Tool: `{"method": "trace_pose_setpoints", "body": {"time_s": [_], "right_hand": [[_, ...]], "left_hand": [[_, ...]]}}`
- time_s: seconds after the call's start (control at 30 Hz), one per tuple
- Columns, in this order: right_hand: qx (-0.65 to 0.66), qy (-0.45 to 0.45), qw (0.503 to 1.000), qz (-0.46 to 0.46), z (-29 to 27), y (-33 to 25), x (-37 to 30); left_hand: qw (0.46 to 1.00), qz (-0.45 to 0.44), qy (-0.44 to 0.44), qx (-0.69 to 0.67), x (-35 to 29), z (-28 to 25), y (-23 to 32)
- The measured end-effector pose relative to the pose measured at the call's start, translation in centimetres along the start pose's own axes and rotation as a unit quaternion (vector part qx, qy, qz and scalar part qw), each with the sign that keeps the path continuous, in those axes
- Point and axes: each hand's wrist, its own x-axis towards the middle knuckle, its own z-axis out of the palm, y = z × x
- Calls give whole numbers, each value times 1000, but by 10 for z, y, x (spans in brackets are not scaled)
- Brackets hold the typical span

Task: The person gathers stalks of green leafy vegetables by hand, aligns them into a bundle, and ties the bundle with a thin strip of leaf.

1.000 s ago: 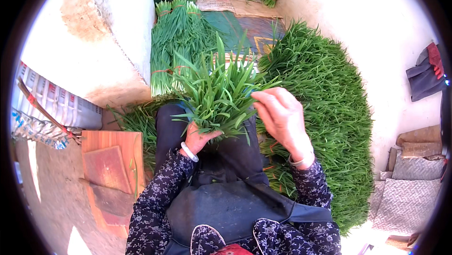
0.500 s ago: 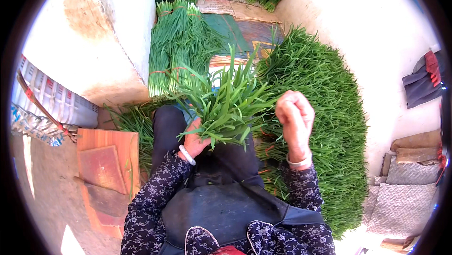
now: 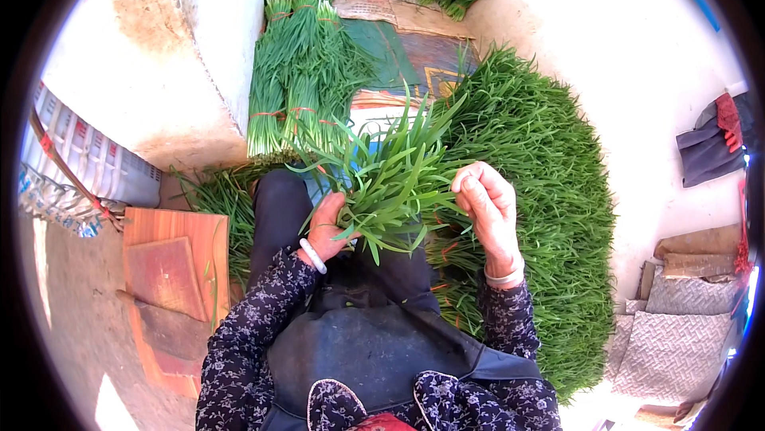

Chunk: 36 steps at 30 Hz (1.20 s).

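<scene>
Left hand (image 3: 328, 225) holds 1 leafy bunch (image 3: 398, 188), right hand (image 3: 488, 206) just beside; 2 bracelets (image 3: 313, 256).

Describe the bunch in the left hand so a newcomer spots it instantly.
Start from the big heap of greens at the person's right. Left of it, over the thighs, the left hand grips one bunch. Unlike the banded bundles lying beyond, it is held up and fans outward.
</scene>
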Motion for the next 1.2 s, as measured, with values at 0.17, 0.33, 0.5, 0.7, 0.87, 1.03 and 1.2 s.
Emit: {"method": "trace_pose_setpoints", "body": {"time_s": [0.17, 0.33, 0.5, 0.7, 0.87, 1.03, 1.2], "right_hand": [[261, -16, 962, -82, -5, -13, -3], [-80, -7, 997, -6, 16, -19, -21], [-230, -44, 966, -108, 33, 0, -15], [216, -94, 971, 53, 27, -1, -38], [225, 29, 970, -82, 3, -16, -40], [-72, 143, 987, 16, -4, -3, -16], [-41, 55, 997, 42, 4, 15, -5]], "left_hand": [[1000, 17, -9, 18, 0, -3, 9], [998, 23, -33, 43, 0, -4, 7], [998, 30, -47, 38, 1, -2, -1], [997, -61, -28, -43, -10, 4, -13], [997, -60, -19, -35, -12, 8, -21], [998, -48, -33, -24, -16, 10, -34], [998, 11, -46, 42, -11, 4, -18]]}}
